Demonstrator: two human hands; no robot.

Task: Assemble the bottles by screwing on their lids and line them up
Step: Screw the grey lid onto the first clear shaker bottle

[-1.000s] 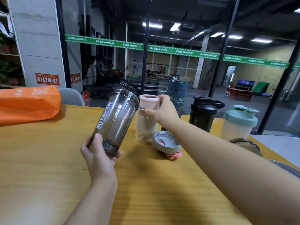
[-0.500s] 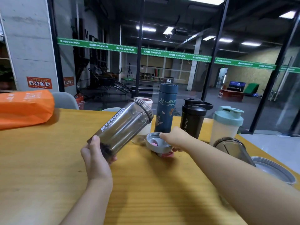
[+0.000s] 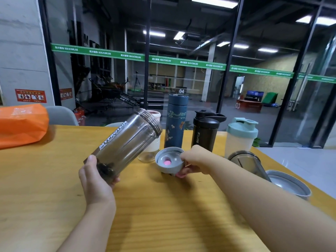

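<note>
Head view looks down over both forearms onto the wooden surface (image 3: 54, 188). Her left hand (image 3: 94, 180) is wrapped round the base of the smoky MYPROTEIN shaker body (image 3: 125, 144), held clear of the surface and tipped so its long axis runs from the hand up and away to the right; the open threaded mouth points toward the upper right, over the small clear bottle (image 3: 148, 153) behind it. Just to the right of that base, the right hand (image 3: 194, 160) pinches the rim of the grey lid (image 3: 169, 160), which lies underside up with a pink plug showing in its well, low over the surface or resting on it, I cannot tell which. So lid and mouth are near, but the lid sits below the mouth and faces the wrong way: by my reckoning it must be flipped and raised to the rim, or the body brought upright beneath it. At the back stand the blue flask (image 3: 175, 122), black shaker (image 3: 205, 131) and green-lidded shaker (image 3: 241, 137), capped and in a row.
</note>
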